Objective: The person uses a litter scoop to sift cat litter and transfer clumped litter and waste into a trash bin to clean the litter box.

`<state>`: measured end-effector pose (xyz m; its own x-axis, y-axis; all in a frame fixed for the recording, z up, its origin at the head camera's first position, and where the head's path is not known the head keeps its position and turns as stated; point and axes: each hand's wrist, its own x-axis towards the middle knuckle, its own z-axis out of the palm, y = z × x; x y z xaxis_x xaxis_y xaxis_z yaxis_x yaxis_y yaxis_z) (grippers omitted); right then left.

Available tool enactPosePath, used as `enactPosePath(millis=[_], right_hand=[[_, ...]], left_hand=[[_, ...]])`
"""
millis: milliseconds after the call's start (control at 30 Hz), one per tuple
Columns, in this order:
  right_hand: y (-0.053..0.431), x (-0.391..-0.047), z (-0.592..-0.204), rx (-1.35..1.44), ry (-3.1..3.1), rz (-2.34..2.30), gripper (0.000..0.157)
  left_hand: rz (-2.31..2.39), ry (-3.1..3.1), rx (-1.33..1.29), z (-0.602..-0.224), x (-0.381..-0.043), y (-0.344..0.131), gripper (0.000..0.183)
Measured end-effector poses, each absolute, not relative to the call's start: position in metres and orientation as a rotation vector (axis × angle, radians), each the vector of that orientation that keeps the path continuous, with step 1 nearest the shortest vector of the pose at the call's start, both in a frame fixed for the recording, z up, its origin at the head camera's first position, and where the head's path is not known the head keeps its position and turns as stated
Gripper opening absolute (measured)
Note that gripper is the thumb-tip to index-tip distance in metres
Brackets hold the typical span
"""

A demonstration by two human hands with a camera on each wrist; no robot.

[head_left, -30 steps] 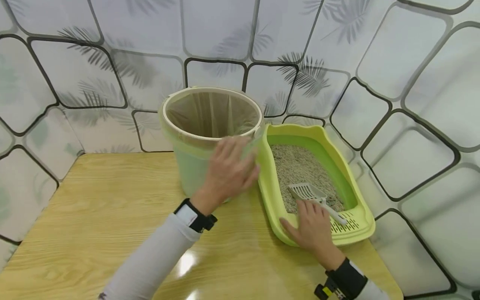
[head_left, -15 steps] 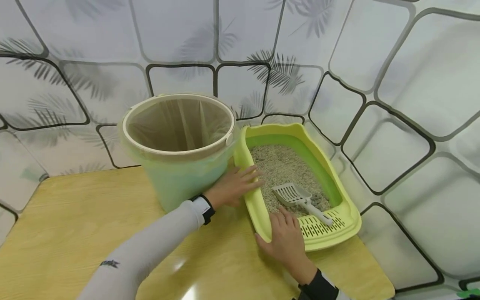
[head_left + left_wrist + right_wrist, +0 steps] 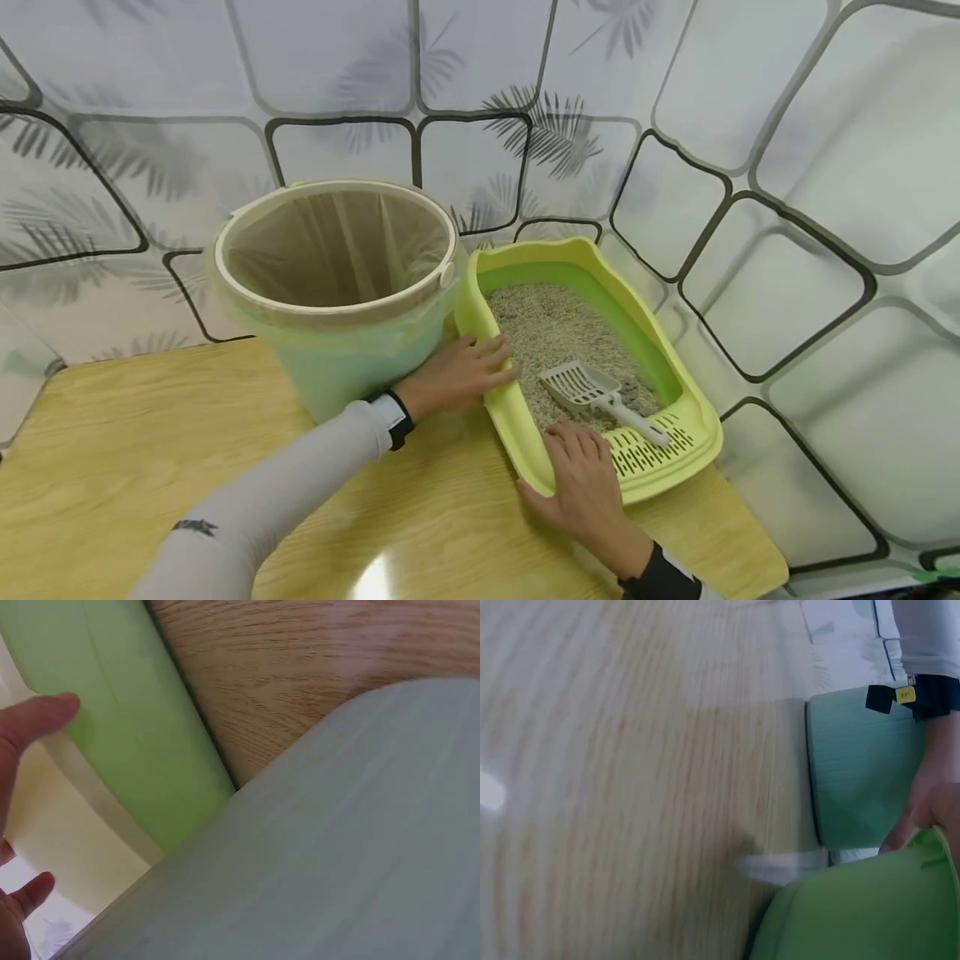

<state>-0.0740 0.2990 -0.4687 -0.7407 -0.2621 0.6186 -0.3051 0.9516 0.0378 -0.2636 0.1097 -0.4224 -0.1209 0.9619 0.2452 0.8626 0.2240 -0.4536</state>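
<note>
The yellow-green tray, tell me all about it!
This yellow-green rounded tray looks plastic, with a wavy rim and low slotted front ledge. It sits open side up on the glossy wooden table. Brownish-grey grains cover its floor, under a grey slotted scoop. The left hand grips its left rim; the right hand, its near left corner.

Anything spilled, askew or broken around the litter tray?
No spill or damage visible; tray and bin stand upright. Only oddity: a dark, lumpy patch in the litter beside the scoop, unlike the paler grains around it.
</note>
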Motion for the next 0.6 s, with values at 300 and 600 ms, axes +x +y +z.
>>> enactPosePath(millis=[300, 600], right_hand=[[0.342, -0.044, -0.468, 0.66, -2.426, 0.156, 0.061], [0.3, -0.062, -0.448, 0.423, -2.495, -0.2, 0.097]], left_hand=[[0.224, -1.911, -1.756, -0.429, -0.227, 0.105, 0.078], [0.511, -2.206, -1.465, -0.405, -0.261, 0.089, 0.107]])
